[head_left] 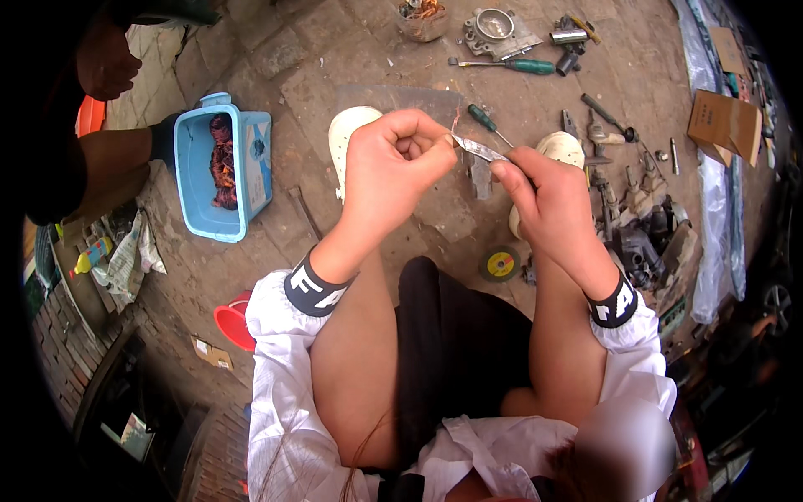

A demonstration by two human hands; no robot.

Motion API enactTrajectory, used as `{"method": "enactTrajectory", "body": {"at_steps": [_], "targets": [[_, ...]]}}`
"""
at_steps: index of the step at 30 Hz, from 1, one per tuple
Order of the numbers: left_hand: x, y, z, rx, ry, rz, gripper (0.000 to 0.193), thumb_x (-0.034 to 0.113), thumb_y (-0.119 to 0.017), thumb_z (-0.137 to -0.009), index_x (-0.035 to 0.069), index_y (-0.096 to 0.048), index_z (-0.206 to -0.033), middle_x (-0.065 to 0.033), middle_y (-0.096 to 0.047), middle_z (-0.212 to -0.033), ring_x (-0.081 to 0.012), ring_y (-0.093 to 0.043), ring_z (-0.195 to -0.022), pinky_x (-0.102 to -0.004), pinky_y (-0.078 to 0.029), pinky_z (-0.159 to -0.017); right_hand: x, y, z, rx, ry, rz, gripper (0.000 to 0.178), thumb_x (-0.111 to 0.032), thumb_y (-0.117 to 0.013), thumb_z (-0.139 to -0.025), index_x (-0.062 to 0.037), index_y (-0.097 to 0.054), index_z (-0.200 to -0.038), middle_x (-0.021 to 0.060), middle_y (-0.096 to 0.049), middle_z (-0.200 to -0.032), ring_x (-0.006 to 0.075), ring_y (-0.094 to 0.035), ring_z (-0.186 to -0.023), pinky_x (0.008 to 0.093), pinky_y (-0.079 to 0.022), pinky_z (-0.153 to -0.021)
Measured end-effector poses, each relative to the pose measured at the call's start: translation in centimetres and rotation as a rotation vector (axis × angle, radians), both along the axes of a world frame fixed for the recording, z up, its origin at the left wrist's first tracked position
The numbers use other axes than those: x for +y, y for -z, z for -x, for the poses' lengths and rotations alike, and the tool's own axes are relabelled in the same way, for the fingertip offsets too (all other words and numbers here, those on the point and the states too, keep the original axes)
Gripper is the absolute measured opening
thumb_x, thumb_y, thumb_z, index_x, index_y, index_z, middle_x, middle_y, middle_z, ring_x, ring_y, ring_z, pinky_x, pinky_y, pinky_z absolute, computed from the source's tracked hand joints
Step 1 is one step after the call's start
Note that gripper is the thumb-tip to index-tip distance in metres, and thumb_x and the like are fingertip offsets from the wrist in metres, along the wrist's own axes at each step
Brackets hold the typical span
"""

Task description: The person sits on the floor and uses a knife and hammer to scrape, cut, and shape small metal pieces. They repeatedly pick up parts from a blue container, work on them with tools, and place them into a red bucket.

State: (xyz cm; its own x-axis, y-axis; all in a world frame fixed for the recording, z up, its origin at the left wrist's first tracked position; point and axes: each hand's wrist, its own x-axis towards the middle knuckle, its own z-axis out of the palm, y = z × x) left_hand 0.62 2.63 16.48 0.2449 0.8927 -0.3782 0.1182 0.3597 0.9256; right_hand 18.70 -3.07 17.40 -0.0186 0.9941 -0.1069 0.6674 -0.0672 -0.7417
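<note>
My right hand (554, 201) grips a small silvery knife (480, 150), its blade slanting up toward my left fingertips. With thumb and forefinger pinched together, my left hand (386, 167) holds a thin reddish wire (456, 123), and the knife tip touches or nearly touches it there. Most of the wire is hidden by the fingers. Both hands are raised above my knees, between my two cream shoes (351, 125). Beyond them on the ground lies a green-handled screwdriver (483, 117).
A blue basket (182, 180) with reddish wire bundles stands at left, beside another person's hand (109, 63). Metal parts (640, 197) crowd the right, near a cardboard box (724, 125). A larger screwdriver (527, 66) and metal housing (495, 29) lie ahead; a grinding disc (501, 264) lies nearer.
</note>
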Motion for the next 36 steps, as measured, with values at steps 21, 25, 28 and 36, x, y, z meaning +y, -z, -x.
{"method": "enactTrajectory", "body": {"at_steps": [21,25,28,36], "targets": [[-0.3,0.5,0.1,-0.029,0.032,-0.022,0.003,0.001,-0.063,-0.076,0.0,-0.065,-0.077,0.0066,-0.055,-0.061,0.0023,-0.042,-0.053,-0.0159,-0.031,-0.047,-0.2,0.0,-0.9,0.027,0.05,-0.025,0.026,-0.023,-0.065,-0.086,-0.0028,-0.055,-0.072,0.0132,-0.051,-0.057,0.0306,-0.049,-0.049,0.0359,-0.039,-0.045],[-0.2,0.4,-0.1,-0.039,0.027,-0.009,0.003,0.002,-0.064,-0.075,0.0,-0.065,-0.076,0.0065,-0.055,-0.06,0.0021,-0.041,-0.052,-0.016,-0.03,-0.047,-0.1,0.2,-0.4,-0.063,0.003,-0.054,0.026,-0.024,-0.065,-0.085,-0.0039,-0.055,-0.072,0.0126,-0.051,-0.056,0.0311,-0.05,-0.049,0.0371,-0.039,-0.045],[-0.2,1.0,0.1,-0.015,0.069,-0.003,0.004,0.004,-0.065,-0.074,0.0,-0.065,-0.075,0.0066,-0.054,-0.059,0.0021,-0.039,-0.051,-0.0167,-0.03,-0.046,0.2,0.5,-0.7,-0.151,0.071,-0.11,0.026,-0.024,-0.064,-0.086,-0.0039,-0.055,-0.073,0.0121,-0.052,-0.057,0.0312,-0.051,-0.051,0.0366,-0.04,-0.046],[7.7,4.2,0.0,0.428,0.075,-0.521,0.008,0.01,-0.063,-0.074,0.004,-0.067,-0.076,-0.0018,-0.058,-0.063,-0.0096,-0.052,-0.055,-0.0262,-0.042,-0.053,-1.5,3.1,-5.8,0.071,0.322,0.078,0.026,-0.024,-0.055,-0.093,-0.0015,-0.061,-0.082,0.0101,-0.052,-0.06,0.0151,-0.046,-0.053,0.0288,-0.039,-0.052]]}}
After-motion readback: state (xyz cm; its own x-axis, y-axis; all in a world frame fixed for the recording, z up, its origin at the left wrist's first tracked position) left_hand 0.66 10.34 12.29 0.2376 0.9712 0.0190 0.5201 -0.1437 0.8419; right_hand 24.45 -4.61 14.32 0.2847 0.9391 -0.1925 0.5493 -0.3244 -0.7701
